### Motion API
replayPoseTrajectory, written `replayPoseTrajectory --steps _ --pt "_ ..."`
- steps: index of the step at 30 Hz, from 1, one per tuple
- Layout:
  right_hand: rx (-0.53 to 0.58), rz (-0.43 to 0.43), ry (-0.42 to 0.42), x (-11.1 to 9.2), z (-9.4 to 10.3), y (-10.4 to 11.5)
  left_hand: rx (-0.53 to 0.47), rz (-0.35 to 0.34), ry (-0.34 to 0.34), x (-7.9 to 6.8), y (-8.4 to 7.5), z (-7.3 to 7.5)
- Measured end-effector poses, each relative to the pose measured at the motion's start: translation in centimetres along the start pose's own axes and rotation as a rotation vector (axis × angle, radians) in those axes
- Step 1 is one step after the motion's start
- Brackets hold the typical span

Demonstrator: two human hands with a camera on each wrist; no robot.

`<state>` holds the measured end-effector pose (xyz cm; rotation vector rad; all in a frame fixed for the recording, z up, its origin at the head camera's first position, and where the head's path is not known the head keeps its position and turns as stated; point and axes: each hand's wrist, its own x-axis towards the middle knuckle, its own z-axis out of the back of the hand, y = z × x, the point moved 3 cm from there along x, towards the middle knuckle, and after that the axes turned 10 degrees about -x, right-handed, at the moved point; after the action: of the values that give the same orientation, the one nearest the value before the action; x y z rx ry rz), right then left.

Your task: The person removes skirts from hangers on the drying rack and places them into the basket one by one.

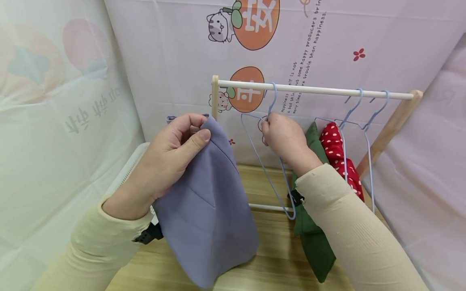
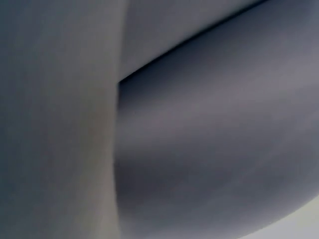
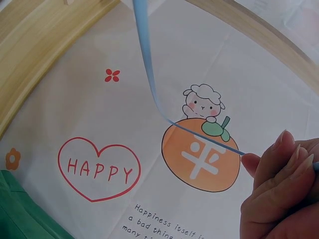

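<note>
My left hand (image 1: 160,157) pinches the top edge of a lavender cloth garment (image 1: 214,202) between thumb and fingers, and the fabric drapes down in front of the rack. Cloth and a pale edge fill the left wrist view. With my right hand (image 1: 285,137) I grip a light blue clothes hanger (image 1: 251,141) just below its hook, which reaches the white rail (image 1: 309,89). In the right wrist view, curled fingers (image 3: 279,174) pinch the hanger's blue wire (image 3: 149,69). No cloth is on this hanger.
Two more blue hangers (image 1: 367,137) hang at the rail's right, beside a green garment (image 1: 314,250) and a red polka-dot one (image 1: 333,139). Wooden posts (image 1: 397,125) support the rail over a wood-grain surface (image 1: 273,246). A white object (image 1: 132,161) stands behind my left wrist. Printed white cloth (image 1: 174,52) surrounds the rack.
</note>
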<state>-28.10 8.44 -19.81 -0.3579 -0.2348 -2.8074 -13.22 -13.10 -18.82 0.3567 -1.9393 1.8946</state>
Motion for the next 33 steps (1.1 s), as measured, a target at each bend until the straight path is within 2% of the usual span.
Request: replayPoseTrajectory --steps 3,11,14,21,27,33 --pt "0.003 0.003 0.0 0.0 -0.01 -0.01 -0.015 0.025 0.011 0.1 0.06 -0.06" --pt "0.002 0.003 -0.001 0.1 -0.12 -0.04 -0.263 0.15 0.074 0.42 0.64 0.08" --pt "0.001 0.003 -0.001 0.1 -0.09 -0.02 -0.291 0.173 0.08 0.32 0.62 0.03" --pt "0.0 0.001 0.0 0.03 -0.08 -0.06 -0.172 0.162 0.049 0.11 0.66 -0.26" --pt "0.008 0.003 -0.003 0.03 -0.13 -0.09 -0.083 0.119 0.076 -0.17 0.52 -0.61" --pt "0.0 0.007 -0.011 -0.01 -0.13 -0.11 -0.061 0.139 0.092 -0.26 0.66 -0.89"
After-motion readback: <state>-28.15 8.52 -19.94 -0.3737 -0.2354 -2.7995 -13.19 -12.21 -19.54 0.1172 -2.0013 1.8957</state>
